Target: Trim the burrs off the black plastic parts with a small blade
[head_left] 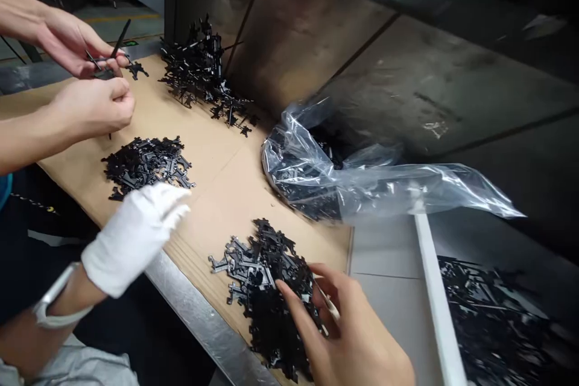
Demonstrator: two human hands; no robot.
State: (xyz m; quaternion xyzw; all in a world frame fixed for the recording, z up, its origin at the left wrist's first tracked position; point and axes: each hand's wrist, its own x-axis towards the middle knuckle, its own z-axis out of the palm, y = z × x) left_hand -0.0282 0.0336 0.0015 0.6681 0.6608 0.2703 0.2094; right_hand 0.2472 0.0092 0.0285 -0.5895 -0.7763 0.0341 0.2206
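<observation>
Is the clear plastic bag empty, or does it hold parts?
Not empty: black parts show through the clear bag at its left end.

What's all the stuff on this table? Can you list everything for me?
cardboard: one, brown, on the table
table: one, grey metal, edge at the front
far pile: one, black parts, back of the cardboard
middle pile: one, black parts, left
near pile: one, black parts, front
bag: one, clear, black parts inside, right of the cardboard
tray: one, white rim, black parts inside, far right
other person's hands: two, bare, top left, holding a black part
wristband: one, pale, left wrist
left hand: one, white glove, open by the middle pile
right hand: one, bare, fingers on the near pile
</observation>
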